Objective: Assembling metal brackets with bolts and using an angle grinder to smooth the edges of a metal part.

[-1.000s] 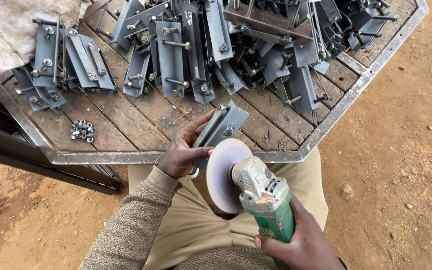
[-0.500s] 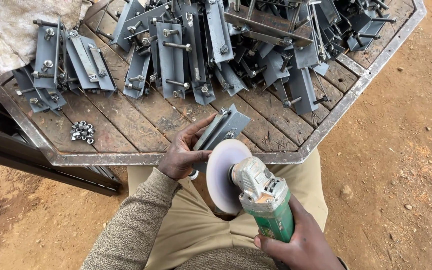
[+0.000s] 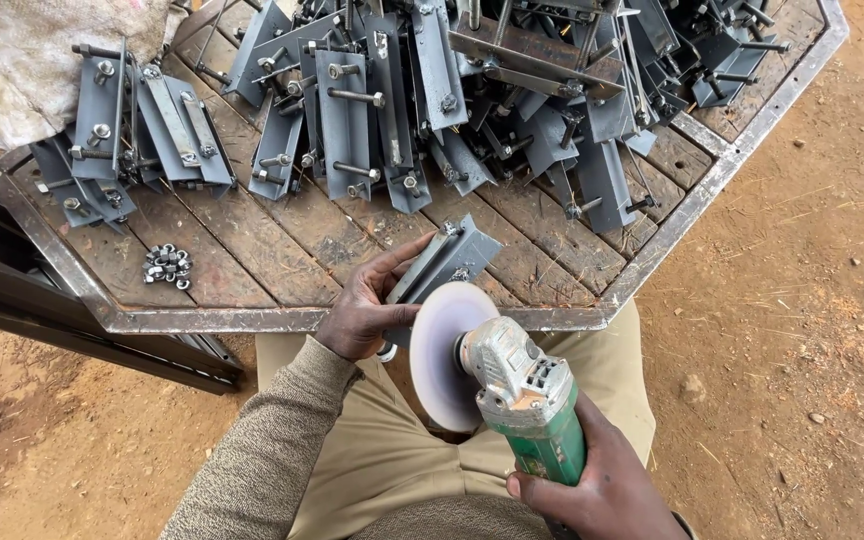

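Observation:
My left hand [image 3: 367, 310] grips a grey steel bracket [image 3: 449, 258] with bolts on it, holding it at the near edge of the wooden table [image 3: 252, 255]. My right hand [image 3: 597, 490] holds a green angle grinder [image 3: 530, 405] by its body. The grinder's pale round disc [image 3: 440, 352] stands on edge just below the bracket, close to my left fingers. My beige trousers lie under both hands.
Many grey brackets with bolts [image 3: 432, 95] are heaped across the table's far half, with another group [image 3: 127, 125] at the left. A small pile of nuts [image 3: 167, 265] lies near the left edge. A dirty white sack [image 3: 22, 70] covers the far left corner. Bare earth surrounds the table.
The bracket in my left hand has shifted slightly up and to the right. The grinder stays in nearly the same place.

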